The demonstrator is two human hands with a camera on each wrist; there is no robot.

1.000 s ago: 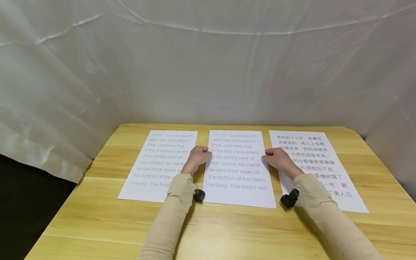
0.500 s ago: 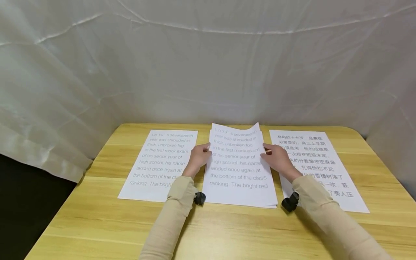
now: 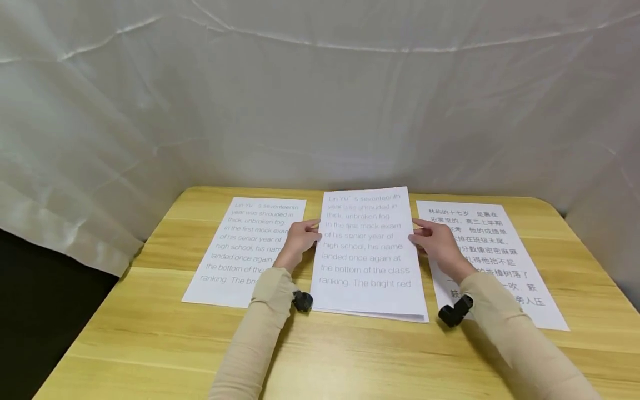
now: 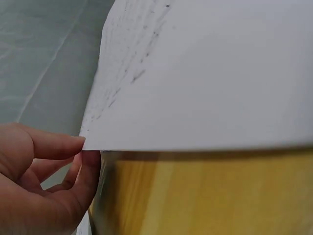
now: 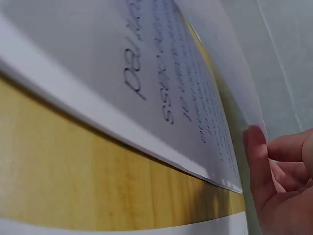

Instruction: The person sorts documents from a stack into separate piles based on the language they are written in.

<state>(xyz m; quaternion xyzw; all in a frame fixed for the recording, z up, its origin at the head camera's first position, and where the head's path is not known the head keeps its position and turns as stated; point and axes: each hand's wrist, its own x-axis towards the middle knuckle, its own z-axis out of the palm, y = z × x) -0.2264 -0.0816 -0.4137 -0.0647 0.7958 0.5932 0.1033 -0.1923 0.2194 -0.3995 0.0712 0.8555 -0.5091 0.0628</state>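
A printed sheet of paper [image 3: 367, 250] with English text is held slightly raised in the middle of the wooden table. My left hand [image 3: 300, 239] pinches its left edge between thumb and fingers; the left wrist view shows the thumb on the printed face. On the opposite edge, my right hand [image 3: 439, 248] pinches the same sheet. Beneath it lies a stack of paper [image 5: 107, 78], whose top page also carries large print and whose lower edge looks several sheets thick. A gap separates the raised sheet from this stack in the right wrist view.
Another English-printed sheet [image 3: 225, 261] lies flat at the left, partly under the left forearm. At the right, a sheet with Chinese text [image 3: 530, 300] is partly covered by the right hand and sleeve. A pale curtain [image 3: 320, 122] hangs behind the wooden table [image 3: 350, 361].
The top middle sheet has come up off the stack between both hands. Its upper edge, curled half a second ago, is now straighter. The side sheets stay in place.
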